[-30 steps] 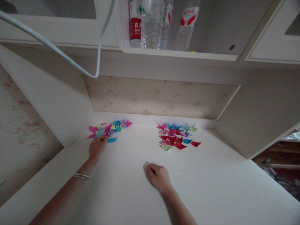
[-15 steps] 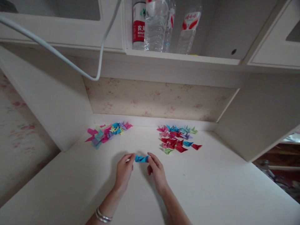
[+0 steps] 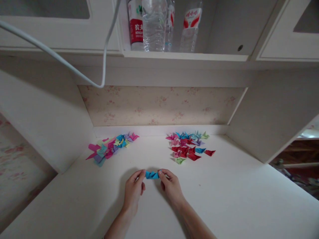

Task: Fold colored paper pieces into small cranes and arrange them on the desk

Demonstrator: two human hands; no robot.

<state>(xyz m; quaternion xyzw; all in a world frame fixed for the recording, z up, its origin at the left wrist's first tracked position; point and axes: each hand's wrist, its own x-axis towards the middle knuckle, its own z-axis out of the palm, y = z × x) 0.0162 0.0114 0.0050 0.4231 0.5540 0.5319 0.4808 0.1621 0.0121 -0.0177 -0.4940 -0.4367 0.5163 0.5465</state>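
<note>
Over the middle of the tabletop [image 3: 154, 152]: a blue folded paper [image 3: 152, 175], pleated and stretched lengthwise between two hands, nearer to me than both coloured groups; I can't tell whether it touches the surface.
Left hand [image 3: 133, 191]: its grip pinches the paper's left end between thumb and fingers, the other fingers curled underneath.
Right hand [image 3: 173, 189]: its grip pinches the opposite end the same way, thumb and fingertips pressed on the blue, remaining fingers tucked in.
Back left corner: a loose pile of folded papers [image 3: 109, 151] in magenta, blue, purple, yellow and pale teal, overlapping one another and trailing along the back edge.
Back edge, right of its middle: folded cranes [image 3: 184, 151] set in close rows, many of them red, with pink, blue, purple and green among them; a light green piece [image 3: 179, 160] lies foremost, and a red piece [image 3: 210, 152] sits at the right end, just beside a blue one.
Right of the hands: a tiny dark speck [image 3: 199, 185] on the white surface.
Wall behind: a strip of floral wallpaper [image 3: 159, 106].
Cabinet overhead: clear plastic bottles [image 3: 153, 33] stand on its shelf, some with red-and-white labels.
Upper left: a white cable [image 3: 104, 63] hangs down in a bend.
</note>
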